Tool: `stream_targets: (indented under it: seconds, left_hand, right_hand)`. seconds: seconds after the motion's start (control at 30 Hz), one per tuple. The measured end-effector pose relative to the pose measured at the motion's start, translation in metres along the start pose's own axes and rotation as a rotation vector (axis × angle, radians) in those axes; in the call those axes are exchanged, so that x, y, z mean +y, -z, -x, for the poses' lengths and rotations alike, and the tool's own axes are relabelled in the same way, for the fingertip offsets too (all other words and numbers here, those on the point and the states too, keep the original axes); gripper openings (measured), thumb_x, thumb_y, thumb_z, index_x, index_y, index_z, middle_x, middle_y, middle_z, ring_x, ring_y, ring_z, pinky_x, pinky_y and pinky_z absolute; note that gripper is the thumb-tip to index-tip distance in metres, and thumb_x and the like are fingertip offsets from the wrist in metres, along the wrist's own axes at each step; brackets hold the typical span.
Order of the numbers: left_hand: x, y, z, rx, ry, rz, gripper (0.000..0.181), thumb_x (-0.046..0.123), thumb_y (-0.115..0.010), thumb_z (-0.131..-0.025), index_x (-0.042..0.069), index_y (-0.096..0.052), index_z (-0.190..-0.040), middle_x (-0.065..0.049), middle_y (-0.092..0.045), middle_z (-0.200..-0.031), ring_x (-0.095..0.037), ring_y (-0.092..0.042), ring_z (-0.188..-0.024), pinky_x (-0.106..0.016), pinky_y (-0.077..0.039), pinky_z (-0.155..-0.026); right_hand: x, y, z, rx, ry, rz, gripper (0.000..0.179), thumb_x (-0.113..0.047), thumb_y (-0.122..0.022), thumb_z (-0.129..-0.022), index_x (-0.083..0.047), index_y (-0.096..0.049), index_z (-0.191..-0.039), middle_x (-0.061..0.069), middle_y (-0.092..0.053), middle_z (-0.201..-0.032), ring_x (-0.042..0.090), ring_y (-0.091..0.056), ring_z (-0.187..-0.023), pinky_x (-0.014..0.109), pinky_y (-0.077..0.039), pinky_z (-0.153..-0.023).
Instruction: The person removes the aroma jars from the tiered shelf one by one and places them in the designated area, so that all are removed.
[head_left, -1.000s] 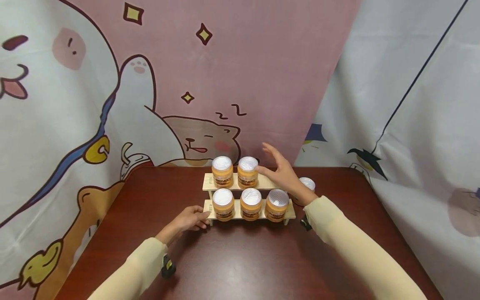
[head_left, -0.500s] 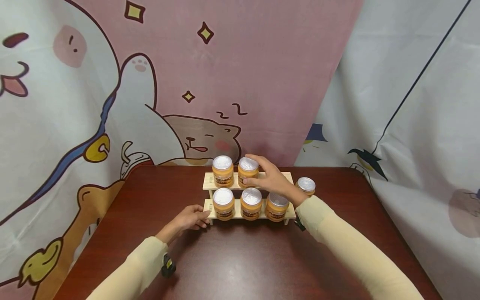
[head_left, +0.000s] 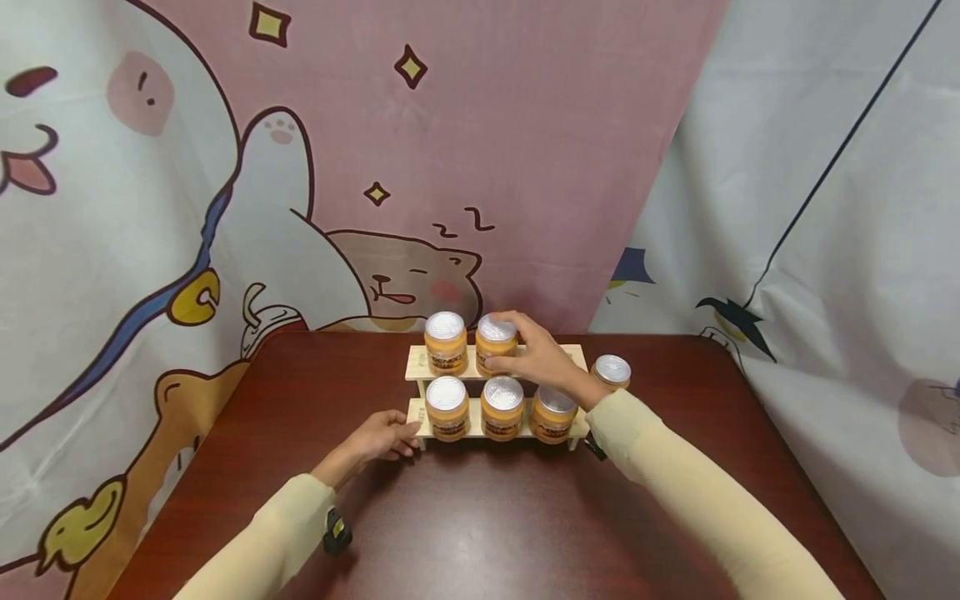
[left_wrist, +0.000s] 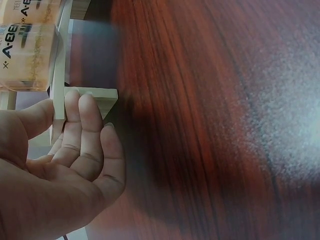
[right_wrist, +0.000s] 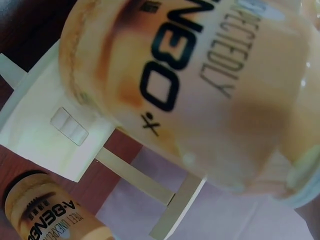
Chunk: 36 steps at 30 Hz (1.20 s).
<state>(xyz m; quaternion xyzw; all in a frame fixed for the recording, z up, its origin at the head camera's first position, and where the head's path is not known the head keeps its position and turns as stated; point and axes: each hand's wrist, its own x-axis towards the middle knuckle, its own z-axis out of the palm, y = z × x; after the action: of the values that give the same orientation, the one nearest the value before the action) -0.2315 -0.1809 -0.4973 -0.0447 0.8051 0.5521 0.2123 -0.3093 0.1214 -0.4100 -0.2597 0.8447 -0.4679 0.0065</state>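
A two-tier wooden rack [head_left: 415, 415] bears orange jars with silvery lids. My right hand [head_left: 542, 362] grips the right-hand jar [head_left: 487, 348] on the upper tier, thumb at its front and fingers over the lid's far side. To its left stands another jar [head_left: 446, 348]. Three more fill the lower tier, the rightmost jar [head_left: 552, 423] partly under my right wrist. My left hand [head_left: 384, 436] pinches the lower board's left end. In the left wrist view, its thumb lies on top of the board [left_wrist: 58, 95], fingers beneath. A printed jar [right_wrist: 200, 95] fills much of the right wrist view.
One more jar [head_left: 613, 372] stands on the dark reddish table [head_left: 480, 517] right of the rack, partly behind my right arm. A cartoon-printed cloth [head_left: 540, 167] hangs behind the table. The upper board's right end [head_left: 576, 353] shows beyond my hand.
My right hand has come down and left from beside the upper right jar and closed around it. The left hand has stayed at the rack's end; the jars have not visibly moved.
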Motion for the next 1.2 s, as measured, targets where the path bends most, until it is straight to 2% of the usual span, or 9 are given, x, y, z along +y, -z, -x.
stream_targets:
  seconds: [0.17, 0.4, 0.63, 1.2]
  left_hand:
    - [0.0004, 0.0001, 0.0012, -0.001, 0.004, 0.004, 0.026, 0.025, -0.060, -0.101, 0.001, -0.056, -0.108, -0.010, -0.074, -0.089, -0.011, -0.065, -0.070, -0.033, -0.051, -0.068]
    - [0.0000, 0.0001, 0.0003, -0.008, -0.001, 0.001, 0.027, 0.026, -0.060, -0.101, 0.000, -0.055, -0.109, -0.011, -0.074, -0.089, -0.011, -0.065, -0.071, -0.034, -0.052, -0.069]
    - [0.0000, -0.0001, -0.0008, 0.011, 0.011, 0.009, 0.024, 0.024, -0.060, -0.101, 0.001, -0.056, -0.108, -0.009, -0.074, -0.088, -0.011, -0.065, -0.070, -0.033, -0.051, -0.069]
    - [0.0027, 0.0004, 0.0013, -0.006, 0.011, -0.007, 0.025, 0.026, -0.060, -0.101, 0.001, -0.056, -0.107, -0.010, -0.074, -0.088, -0.011, -0.065, -0.069, -0.034, -0.052, -0.069]
  right_hand:
    - [0.0009, -0.0027, -0.0011, 0.007, -0.003, -0.006, 0.064, -0.029, -0.084, -0.082, -0.026, -0.050, -0.136, 0.001, -0.058, -0.132, 0.021, -0.060, -0.118, 0.046, -0.048, -0.100]
    - [0.0021, -0.0035, -0.0023, 0.017, 0.027, 0.014, 0.059, -0.025, -0.083, -0.084, -0.022, -0.051, -0.134, 0.004, -0.058, -0.130, 0.022, -0.062, -0.114, 0.043, -0.051, -0.095]
    - [0.0007, -0.0040, -0.0025, 0.026, 0.022, 0.002, 0.057, -0.020, -0.082, -0.084, -0.020, -0.052, -0.133, 0.006, -0.057, -0.128, 0.024, -0.062, -0.112, 0.041, -0.053, -0.090]
    - [0.0020, -0.0026, -0.0027, 0.060, 0.056, 0.037, 0.059, -0.021, -0.083, -0.083, -0.018, -0.052, -0.134, 0.008, -0.058, -0.128, 0.026, -0.063, -0.110, 0.043, -0.053, -0.089]
